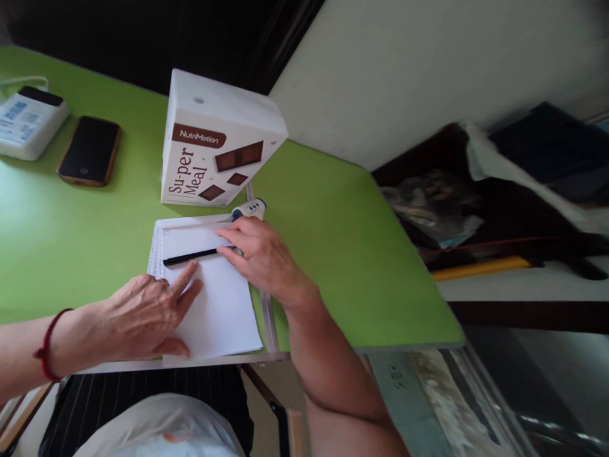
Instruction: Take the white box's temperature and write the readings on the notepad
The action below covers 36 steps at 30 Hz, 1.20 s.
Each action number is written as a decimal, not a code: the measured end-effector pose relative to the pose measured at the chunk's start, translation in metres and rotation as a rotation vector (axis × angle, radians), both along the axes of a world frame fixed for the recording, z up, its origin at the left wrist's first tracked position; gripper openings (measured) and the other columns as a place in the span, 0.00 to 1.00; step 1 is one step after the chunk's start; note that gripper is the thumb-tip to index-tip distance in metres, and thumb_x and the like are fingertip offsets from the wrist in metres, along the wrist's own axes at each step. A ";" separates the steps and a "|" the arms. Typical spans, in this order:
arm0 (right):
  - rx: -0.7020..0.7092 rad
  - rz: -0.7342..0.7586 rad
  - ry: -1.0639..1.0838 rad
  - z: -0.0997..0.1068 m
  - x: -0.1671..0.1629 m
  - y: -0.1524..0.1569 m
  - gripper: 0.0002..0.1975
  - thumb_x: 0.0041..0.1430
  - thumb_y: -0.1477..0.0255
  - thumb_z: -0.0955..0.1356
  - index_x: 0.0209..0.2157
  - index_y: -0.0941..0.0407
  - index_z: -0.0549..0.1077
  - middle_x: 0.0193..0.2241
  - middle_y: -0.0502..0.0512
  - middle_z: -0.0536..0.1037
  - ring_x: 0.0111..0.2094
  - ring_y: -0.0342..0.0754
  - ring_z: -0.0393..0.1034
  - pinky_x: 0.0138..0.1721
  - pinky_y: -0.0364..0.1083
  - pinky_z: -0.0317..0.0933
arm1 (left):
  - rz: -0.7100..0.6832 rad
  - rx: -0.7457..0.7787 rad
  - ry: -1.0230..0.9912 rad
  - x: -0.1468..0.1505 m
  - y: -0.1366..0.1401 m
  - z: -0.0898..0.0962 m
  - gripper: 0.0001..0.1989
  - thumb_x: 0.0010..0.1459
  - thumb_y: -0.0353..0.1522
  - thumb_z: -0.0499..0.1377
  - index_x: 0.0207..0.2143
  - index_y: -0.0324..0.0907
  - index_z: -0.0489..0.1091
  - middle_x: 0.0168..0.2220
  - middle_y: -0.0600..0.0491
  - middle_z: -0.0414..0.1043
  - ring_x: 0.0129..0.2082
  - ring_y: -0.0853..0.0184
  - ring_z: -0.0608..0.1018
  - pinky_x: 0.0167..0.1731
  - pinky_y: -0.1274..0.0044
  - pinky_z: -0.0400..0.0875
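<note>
A stack of white paper sheets [219, 304] lies on the green table near its front edge, with printed or written marks along its left side. Across the upper part of the stack rests a thin black stick [190, 256], perhaps a pen or pencil. My left hand [150, 311] lies open on the paper, its index fingertip against the stick's lower edge. Over the stick's right end is my right hand [266, 257], thumb and index finger apart, the thumb touching the stick. Just beyond the right fingers sits a small white and blue device [250, 208], partly covered by the hand.
A white NutriMotion box [223, 139] stands behind the paper. To the left are a dark phone [90, 151] and a white device with a cable [31, 120]. Past the right edge of the table [352, 266], a shelf holds a plastic bag [432, 206] and cloth.
</note>
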State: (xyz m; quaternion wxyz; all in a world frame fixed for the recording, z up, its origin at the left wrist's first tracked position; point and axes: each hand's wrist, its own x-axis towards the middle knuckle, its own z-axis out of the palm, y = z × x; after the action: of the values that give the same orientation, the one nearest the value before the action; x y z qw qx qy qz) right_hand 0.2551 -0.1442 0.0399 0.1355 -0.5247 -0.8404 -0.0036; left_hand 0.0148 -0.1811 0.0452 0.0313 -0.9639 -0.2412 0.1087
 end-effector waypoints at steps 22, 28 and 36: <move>-0.078 -0.107 1.070 -0.006 -0.015 0.004 0.04 0.53 0.68 0.69 0.31 0.53 0.72 0.23 0.46 0.75 0.23 0.41 0.69 0.25 0.42 0.65 | 0.122 -0.061 -0.140 0.009 -0.010 0.000 0.36 0.58 0.53 0.63 0.54 0.31 0.71 0.53 0.35 0.67 0.50 0.49 0.73 0.52 0.58 0.71; -0.437 -0.133 1.171 0.010 -0.044 0.006 0.08 0.51 0.65 0.70 0.32 0.55 0.74 0.23 0.47 0.75 0.24 0.42 0.70 0.27 0.44 0.67 | 0.042 -0.045 -0.267 0.010 -0.011 -0.004 0.34 0.56 0.50 0.66 0.52 0.28 0.73 0.51 0.36 0.68 0.49 0.50 0.73 0.50 0.62 0.72; -0.433 -0.124 1.229 -0.017 -0.060 0.023 0.08 0.51 0.65 0.67 0.32 0.54 0.71 0.21 0.43 0.70 0.23 0.40 0.65 0.28 0.42 0.64 | 0.143 0.119 -0.195 0.008 -0.002 -0.006 0.36 0.66 0.53 0.54 0.54 0.27 0.72 0.53 0.31 0.70 0.38 0.54 0.77 0.32 0.67 0.72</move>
State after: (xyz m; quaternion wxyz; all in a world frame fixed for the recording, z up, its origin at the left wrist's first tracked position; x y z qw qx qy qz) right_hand 0.1946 -0.1211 0.0231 0.4823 -0.4940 -0.5597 0.4584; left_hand 0.0229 -0.1828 0.0392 0.0568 -0.9467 -0.3170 0.0019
